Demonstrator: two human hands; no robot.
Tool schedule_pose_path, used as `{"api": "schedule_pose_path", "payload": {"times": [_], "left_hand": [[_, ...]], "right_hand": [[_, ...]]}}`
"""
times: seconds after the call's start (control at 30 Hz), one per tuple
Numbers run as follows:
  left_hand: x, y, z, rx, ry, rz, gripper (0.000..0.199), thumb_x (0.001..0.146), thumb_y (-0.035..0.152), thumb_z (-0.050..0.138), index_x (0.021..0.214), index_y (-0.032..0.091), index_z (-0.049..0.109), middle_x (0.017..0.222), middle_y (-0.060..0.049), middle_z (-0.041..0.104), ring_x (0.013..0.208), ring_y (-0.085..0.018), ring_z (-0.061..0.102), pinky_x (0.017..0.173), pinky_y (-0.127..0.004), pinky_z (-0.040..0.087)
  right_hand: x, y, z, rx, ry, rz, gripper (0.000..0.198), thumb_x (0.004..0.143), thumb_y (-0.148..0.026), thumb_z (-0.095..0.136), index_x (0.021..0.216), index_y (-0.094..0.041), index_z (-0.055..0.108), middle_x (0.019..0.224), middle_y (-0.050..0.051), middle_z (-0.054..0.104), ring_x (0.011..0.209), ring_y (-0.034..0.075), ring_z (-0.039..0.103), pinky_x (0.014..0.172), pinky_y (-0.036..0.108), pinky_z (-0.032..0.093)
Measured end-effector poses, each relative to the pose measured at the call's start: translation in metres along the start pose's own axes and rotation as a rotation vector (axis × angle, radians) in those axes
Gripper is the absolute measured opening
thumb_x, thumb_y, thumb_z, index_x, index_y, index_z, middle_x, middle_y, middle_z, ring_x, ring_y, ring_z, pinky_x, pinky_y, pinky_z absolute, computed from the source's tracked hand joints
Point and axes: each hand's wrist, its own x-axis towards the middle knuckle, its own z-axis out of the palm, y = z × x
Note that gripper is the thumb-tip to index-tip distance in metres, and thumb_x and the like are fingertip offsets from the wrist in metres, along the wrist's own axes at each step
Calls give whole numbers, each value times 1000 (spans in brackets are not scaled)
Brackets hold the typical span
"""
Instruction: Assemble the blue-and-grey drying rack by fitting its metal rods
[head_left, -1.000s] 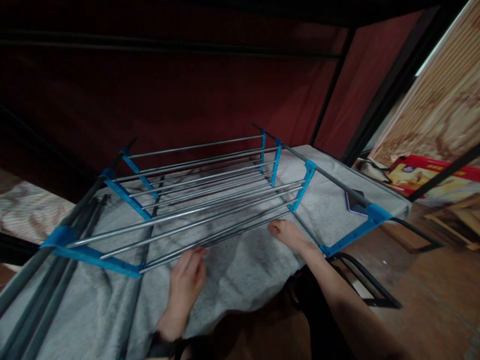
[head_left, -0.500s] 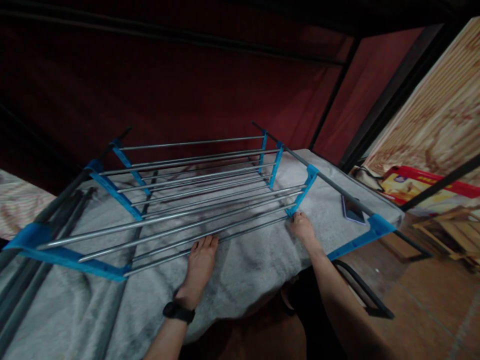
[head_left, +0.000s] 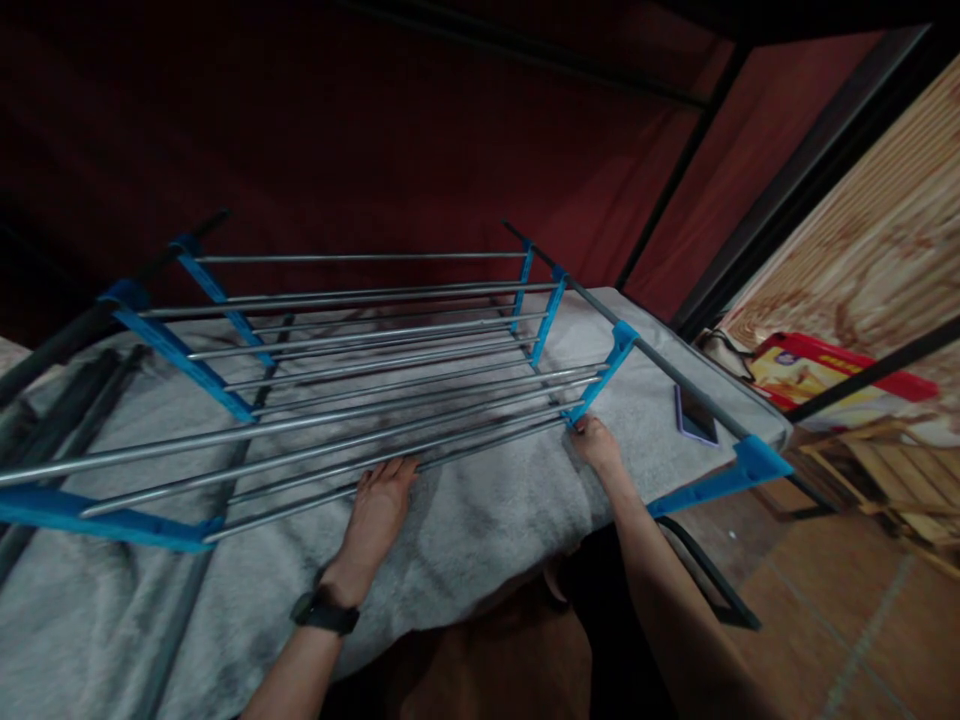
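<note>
A folding drying rack with grey metal rods and blue plastic joints lies across a surface covered by a grey towel. My left hand rests flat on the towel, fingertips at the nearest rod, a black watch on its wrist. My right hand presses on the towel beside the blue joint at the rods' right end; whether it grips the joint is unclear.
A phone lies on the towel at the right, under the rack's side rail. Beyond the right edge are a red box, wooden slats and a wood-grain panel. A dark red fabric wall stands behind. A black metal frame sits below.
Both hands moved forward along the towel to the nearest rod, the right one reaching the blue joint. The view shifted left and down slightly.
</note>
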Motion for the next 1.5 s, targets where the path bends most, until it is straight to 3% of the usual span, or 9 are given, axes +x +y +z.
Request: {"api": "schedule_pose_path", "payload": {"times": [0.83,1.5], "left_hand": [[-3,-7,-3,-43,26,36,35,98,21,38,118,21,67,114,-10,70,105,-27,64,93,-43,47],[1,-15,1,-151,15,68,33,97,22,41,117,20,67,111,-9,71,103,-26,64,89,-42,48]], "right_hand": [[1,-12,-1,39,-10,64,39,92,-46,53,116,-17,66,110,13,73,103,25,69,78,27,48],[-1,-15,7,20,7,73,41,95,-44,54,123,-14,58,118,14,69,110,25,66,84,29,47]]}}
